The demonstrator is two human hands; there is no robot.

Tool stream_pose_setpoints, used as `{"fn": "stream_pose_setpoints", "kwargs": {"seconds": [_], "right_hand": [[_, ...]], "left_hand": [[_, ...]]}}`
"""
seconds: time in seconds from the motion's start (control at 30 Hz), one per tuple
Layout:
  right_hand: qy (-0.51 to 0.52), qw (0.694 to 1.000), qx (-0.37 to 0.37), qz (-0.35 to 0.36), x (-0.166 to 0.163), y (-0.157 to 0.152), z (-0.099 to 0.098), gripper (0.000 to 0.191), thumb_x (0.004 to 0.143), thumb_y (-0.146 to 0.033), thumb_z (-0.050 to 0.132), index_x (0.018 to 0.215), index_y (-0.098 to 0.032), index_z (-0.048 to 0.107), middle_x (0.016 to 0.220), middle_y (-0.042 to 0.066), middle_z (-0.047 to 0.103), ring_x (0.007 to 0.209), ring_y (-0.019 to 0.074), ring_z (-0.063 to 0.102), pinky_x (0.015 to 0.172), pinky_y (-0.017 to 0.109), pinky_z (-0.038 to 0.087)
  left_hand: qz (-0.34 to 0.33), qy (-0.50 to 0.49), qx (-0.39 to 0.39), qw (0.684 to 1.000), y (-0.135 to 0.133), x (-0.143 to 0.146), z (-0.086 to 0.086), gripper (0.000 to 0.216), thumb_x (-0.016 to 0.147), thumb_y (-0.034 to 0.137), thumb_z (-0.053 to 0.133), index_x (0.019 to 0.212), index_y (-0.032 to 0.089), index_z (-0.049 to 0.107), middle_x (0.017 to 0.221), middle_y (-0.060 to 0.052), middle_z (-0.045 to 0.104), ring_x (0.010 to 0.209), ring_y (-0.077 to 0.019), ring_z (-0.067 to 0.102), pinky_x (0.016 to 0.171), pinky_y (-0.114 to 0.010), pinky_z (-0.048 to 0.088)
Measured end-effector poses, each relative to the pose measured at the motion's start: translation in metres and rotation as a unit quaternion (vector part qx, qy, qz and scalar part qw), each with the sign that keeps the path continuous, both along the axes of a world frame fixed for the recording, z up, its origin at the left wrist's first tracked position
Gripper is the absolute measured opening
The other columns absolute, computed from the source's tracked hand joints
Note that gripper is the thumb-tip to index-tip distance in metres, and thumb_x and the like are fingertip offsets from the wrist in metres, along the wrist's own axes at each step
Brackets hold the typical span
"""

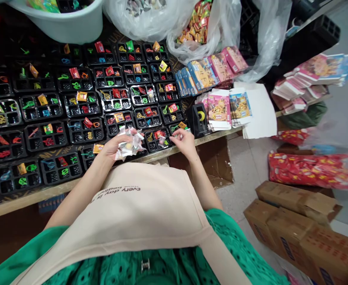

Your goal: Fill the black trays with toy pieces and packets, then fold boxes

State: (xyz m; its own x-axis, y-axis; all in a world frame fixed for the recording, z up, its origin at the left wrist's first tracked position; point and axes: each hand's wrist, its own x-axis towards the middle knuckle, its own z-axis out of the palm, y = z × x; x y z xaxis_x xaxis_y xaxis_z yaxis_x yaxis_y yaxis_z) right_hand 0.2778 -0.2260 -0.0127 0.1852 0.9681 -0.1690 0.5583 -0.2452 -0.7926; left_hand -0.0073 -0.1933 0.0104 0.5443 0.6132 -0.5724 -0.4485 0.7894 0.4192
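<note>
My left hand [114, 146] is closed around a bunch of small wrapped candies [129, 145] in clear and white wrappers, above the front row of trays. My right hand [187, 142] hovers at the front right corner, thumb and fingers pinched together; whatever sits between the tips is too small to make out. Just left of those fingertips, a black compartment tray [152, 147] holds a red packet, small plastic pieces and a pale pink wrapped candy [162, 141]. Partly behind my right hand is another black tray [174, 127] with an orange packet [182, 125].
Rows of similar trays [53, 140] cover the table. At the back stand a white tub [69, 27] and plastic bags [150, 23] of sweets. Printed boxes [202, 74] and flat cartons [218, 109] lie right. Brown cardboard boxes [292, 233] stand on the floor.
</note>
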Motion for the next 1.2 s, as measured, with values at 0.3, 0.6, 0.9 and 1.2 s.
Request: {"fn": "stream_pose_setpoints", "kwargs": {"seconds": [0.3, 0.6, 0.9, 1.2], "right_hand": [[-0.251, 0.958, -0.047, 0.130, -0.020, -0.012, 0.000, 0.013, 0.084, -0.022, 0.060, 0.084, -0.022, 0.073, 0.084, 0.005, 0.074, 0.077, 0.0214, 0.065, 0.068, 0.030, 0.039], [-0.091, 0.992, 0.009, 0.082, -0.031, -0.017, 0.006, 0.013, 0.084, -0.028, 0.062, 0.082, -0.021, 0.073, 0.077, 0.001, 0.072, 0.065, 0.0153, 0.059, 0.067, 0.027, 0.042], [-0.122, 0.992, 0.019, 0.024, -0.035, -0.009, 0.002, 0.030, 0.086, -0.046, 0.066, 0.098, -0.020, 0.074, 0.075, 0.003, 0.071, 0.064, 0.0163, 0.059, 0.067, 0.028, 0.042], [-0.113, 0.991, -0.054, 0.034, -0.035, -0.004, -0.010, 0.019, 0.082, -0.036, 0.068, 0.070, -0.021, 0.071, 0.062, 0.000, 0.066, 0.058, 0.0150, 0.054, 0.062, 0.027, 0.037]], "left_hand": [[-0.001, 0.007, 0.008, 1.000, 0.002, 0.000, 0.002, 0.036, 0.055, 0.009, 0.071, 0.088, 0.017, 0.059, 0.094, -0.006, 0.072, 0.070, -0.0200, 0.069, 0.066, -0.038, 0.062], [0.000, 0.012, 0.012, 1.000, 0.001, -0.001, -0.002, 0.034, 0.058, 0.010, 0.068, 0.090, 0.018, 0.060, 0.097, -0.006, 0.072, 0.071, -0.0190, 0.070, 0.071, -0.039, 0.062], [0.006, 0.019, 0.002, 1.000, 0.002, -0.005, 0.000, 0.036, 0.055, 0.010, 0.070, 0.088, 0.018, 0.059, 0.096, -0.006, 0.073, 0.073, -0.0229, 0.071, 0.064, -0.037, 0.062], [-0.003, 0.014, 0.005, 1.000, 0.001, -0.004, -0.003, 0.035, 0.056, 0.011, 0.070, 0.089, 0.018, 0.062, 0.101, -0.007, 0.073, 0.080, -0.0242, 0.072, 0.078, -0.044, 0.062]]}}
